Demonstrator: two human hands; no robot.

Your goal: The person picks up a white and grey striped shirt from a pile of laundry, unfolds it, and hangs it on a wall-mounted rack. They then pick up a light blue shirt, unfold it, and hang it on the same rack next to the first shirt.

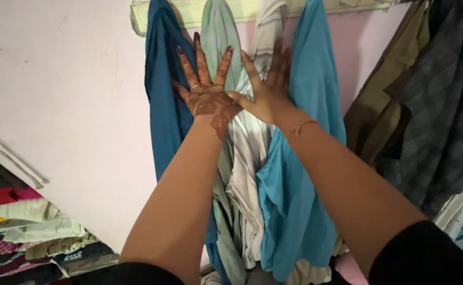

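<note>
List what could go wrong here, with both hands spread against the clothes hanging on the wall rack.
1. The left hand and right hand lie open on the garments, gripping nothing; a pull could slide the striped cloth off the wall rack.
2. The bright blue garment and pale green cloth hang crowded together, so moving one may drag down a neighbour.
3. The wrist thread might snag on fabric.

Both bare arms are stretched forward and up. The henna-patterned left hand (206, 97) is held flat, fingers fanned wide. The right hand (266, 95) is spread open beside it, thumb touching the left.
</note>
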